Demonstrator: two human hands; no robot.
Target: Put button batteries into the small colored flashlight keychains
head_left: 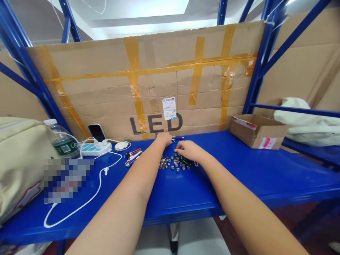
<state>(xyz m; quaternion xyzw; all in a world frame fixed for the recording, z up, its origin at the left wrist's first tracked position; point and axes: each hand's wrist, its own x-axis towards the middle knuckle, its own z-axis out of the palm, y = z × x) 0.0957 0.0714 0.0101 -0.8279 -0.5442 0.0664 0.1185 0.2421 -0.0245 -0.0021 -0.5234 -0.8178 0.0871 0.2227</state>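
Observation:
My left hand (164,138) reaches to the back of the blue tabletop, low against the cardboard. Its fingers curl downward out of sight, over slim shiny tubes; a purple tube (177,137) pokes out to its right. My right hand (189,150) hovers at the small metal pieces, thumb and fingertips pinched on what looks like one small metal piece (175,151). Loose silvery metal pieces (173,165) lie scattered below both hands, with some dark green ones under my right palm. Left of my left forearm rests a bunch of shiny silver, red and purple tubes (133,157).
A cardboard panel (111,95) marked LED closes off the back. On the left are a fabric bag (21,156), a water bottle (64,143), a power strip (92,149), a phone (97,133) and a white cable (99,184). An open cardboard box (255,132) stands right.

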